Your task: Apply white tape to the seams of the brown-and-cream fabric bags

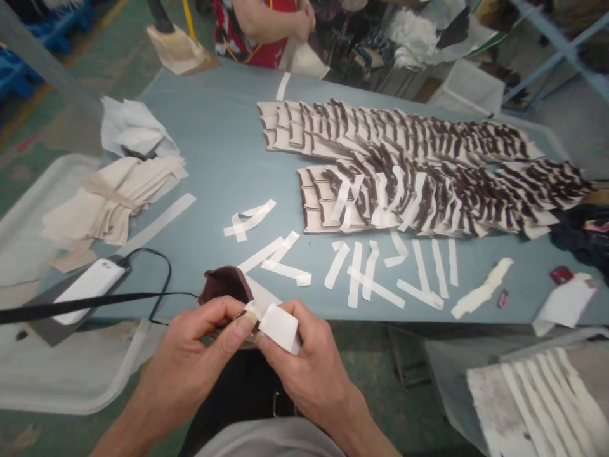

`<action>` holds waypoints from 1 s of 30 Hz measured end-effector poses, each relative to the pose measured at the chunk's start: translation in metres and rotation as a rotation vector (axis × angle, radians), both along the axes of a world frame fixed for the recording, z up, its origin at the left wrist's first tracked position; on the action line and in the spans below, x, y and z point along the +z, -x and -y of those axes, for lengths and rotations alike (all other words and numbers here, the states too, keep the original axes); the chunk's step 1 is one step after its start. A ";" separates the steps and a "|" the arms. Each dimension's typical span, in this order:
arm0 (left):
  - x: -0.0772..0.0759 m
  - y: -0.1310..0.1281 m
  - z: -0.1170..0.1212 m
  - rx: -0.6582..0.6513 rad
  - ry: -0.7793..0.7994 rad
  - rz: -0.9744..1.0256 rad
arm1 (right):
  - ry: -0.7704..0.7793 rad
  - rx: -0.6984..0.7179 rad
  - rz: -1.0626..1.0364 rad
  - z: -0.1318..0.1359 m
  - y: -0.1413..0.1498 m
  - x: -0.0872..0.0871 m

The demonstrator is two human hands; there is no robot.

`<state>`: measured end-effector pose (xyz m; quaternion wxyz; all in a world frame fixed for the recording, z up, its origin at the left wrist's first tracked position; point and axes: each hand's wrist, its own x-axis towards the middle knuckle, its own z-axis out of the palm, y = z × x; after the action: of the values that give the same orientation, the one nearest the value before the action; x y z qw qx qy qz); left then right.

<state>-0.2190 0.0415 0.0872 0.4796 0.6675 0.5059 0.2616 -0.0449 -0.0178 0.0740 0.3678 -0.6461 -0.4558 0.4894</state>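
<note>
Close to my body, at the table's front edge, both hands meet over a brown fabric piece with a pale side. My left hand is closed, thumb and forefinger pinching the piece's edge. My right hand grips a small white flat piece between thumb and fingers, right beside the left fingertips. Whether the white piece is joined to the brown fabric I cannot tell. The lower part of the fabric is hidden behind my hands. Loose white strips lie just beyond them.
Overlapping rows of pale, brown-edged pieces cover the table's far right. A tied fabric bundle and a white phone with a black strap are on the left. A white tray sits below. Another person's arm is across the table.
</note>
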 end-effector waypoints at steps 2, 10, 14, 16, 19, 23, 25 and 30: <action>0.002 -0.003 -0.009 -0.040 -0.016 0.012 | -0.001 -0.035 0.000 0.001 0.003 0.000; 0.000 -0.017 -0.028 -0.104 -0.022 0.011 | 0.021 -0.118 -0.009 -0.004 -0.002 -0.006; 0.003 -0.019 -0.016 -0.061 0.049 -0.005 | 0.029 -0.065 -0.069 -0.004 -0.013 0.000; 0.007 -0.020 -0.006 -0.033 0.085 -0.014 | 0.035 -0.012 -0.115 -0.001 -0.022 0.006; 0.016 -0.024 0.010 0.018 0.095 -0.038 | 0.083 0.099 -0.223 0.006 -0.037 0.014; 0.027 -0.034 0.034 0.080 0.116 -0.082 | 0.129 0.186 -0.339 0.015 -0.053 0.015; 0.027 -0.037 0.050 0.134 0.131 -0.099 | 0.141 0.216 -0.342 0.018 -0.059 0.012; 0.018 -0.052 0.092 0.253 0.187 -0.073 | 0.161 0.336 -0.291 0.028 -0.077 0.009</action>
<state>-0.1668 -0.0504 0.1053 0.4844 0.5599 0.6251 0.2473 0.0322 -0.0454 0.0829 0.2901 -0.5111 -0.4586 0.6665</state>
